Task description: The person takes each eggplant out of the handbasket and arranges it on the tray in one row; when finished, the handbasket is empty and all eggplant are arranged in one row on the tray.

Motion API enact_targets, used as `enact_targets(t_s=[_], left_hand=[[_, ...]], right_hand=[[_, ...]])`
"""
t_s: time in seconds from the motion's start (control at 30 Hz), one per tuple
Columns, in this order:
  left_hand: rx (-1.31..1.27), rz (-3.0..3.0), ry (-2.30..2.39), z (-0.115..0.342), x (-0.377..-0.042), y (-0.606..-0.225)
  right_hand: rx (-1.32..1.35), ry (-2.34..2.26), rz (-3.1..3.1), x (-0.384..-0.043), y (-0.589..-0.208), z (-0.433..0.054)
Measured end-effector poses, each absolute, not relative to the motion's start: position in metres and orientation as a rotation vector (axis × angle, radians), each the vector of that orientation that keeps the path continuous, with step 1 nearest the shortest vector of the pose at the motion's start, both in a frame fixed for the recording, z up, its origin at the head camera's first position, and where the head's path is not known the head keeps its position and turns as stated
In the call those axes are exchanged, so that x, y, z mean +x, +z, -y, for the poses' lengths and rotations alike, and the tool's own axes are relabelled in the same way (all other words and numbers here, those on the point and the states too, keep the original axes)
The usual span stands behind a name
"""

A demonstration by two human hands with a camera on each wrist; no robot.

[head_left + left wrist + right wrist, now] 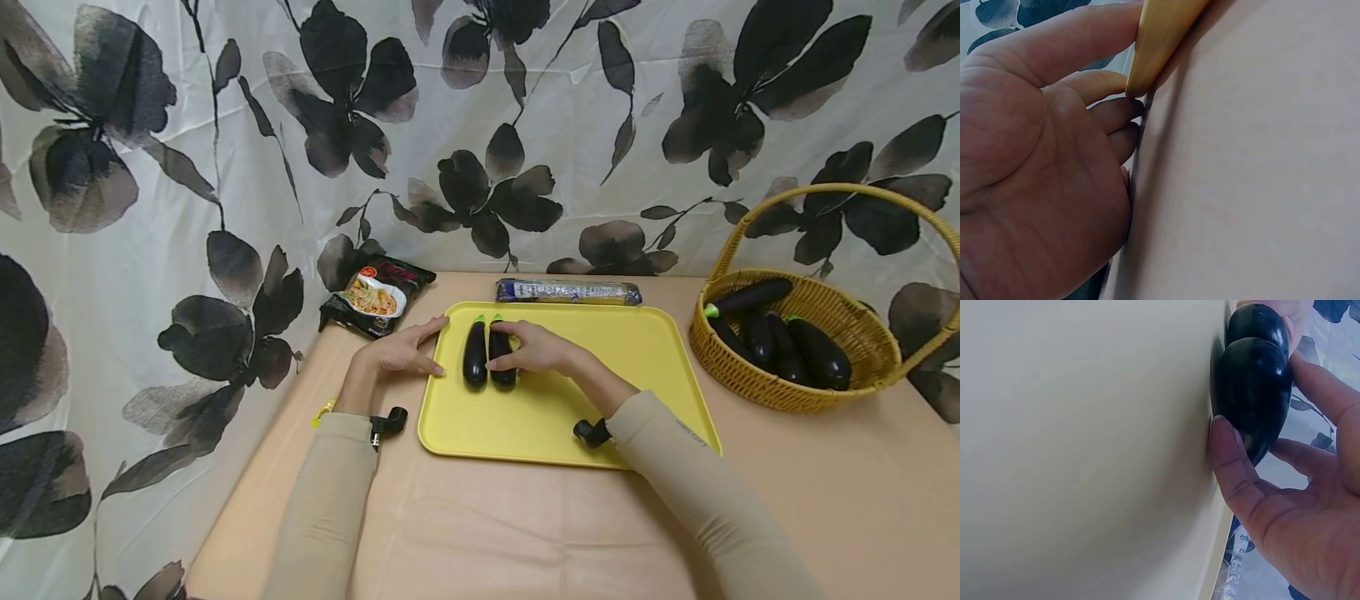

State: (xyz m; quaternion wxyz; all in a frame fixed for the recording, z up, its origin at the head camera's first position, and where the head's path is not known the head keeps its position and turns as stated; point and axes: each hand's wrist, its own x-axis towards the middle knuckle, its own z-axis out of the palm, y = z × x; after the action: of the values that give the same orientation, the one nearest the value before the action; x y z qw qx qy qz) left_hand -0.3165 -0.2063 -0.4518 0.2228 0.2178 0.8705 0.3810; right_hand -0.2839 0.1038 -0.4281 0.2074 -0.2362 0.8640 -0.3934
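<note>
Two dark eggplants lie side by side, stems away from me, on the left part of a yellow tray [585, 392]. My right hand [536, 348] holds the right eggplant [498, 342] between thumb and fingers; the right wrist view shows fingertips on both sides of that glossy eggplant [1254, 387]. Close beside it is the left eggplant [474, 357], which neither hand grips. At the tray's left edge, my left hand [397, 348] rests with thumb and fingers spread against the rim. In the left wrist view its extended fingers touch the tray rim [1163, 37].
A wicker basket [787, 400] with a tall handle and several eggplants [821, 354] stands to the right. Behind the tray lies a long blue-and-silver packet [570, 292]. A black noodle packet [375, 296] is at the back left, and a floral cloth [480, 125] hangs behind the table.
</note>
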Motion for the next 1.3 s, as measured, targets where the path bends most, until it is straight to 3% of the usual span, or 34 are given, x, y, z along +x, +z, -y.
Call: enact_targets(t_s=[0.6,1.0,1.3], left_hand=[[0.583,-2.422,1.035,0.207,-0.317,-0.453],[0.573,-2.42,1.031,0.207,-0.316,-0.452],[0.562,-2.424,1.04,0.206,-0.317,-0.453]], right_hand=[[-0.713,-1.107,-2.483,-0.269,-0.408,-0.121],[-0.757,-1.224,-2.695,-0.224,-0.367,-0.169],[-0.814,-1.341,-2.822,-0.216,-0.363,-0.213]])
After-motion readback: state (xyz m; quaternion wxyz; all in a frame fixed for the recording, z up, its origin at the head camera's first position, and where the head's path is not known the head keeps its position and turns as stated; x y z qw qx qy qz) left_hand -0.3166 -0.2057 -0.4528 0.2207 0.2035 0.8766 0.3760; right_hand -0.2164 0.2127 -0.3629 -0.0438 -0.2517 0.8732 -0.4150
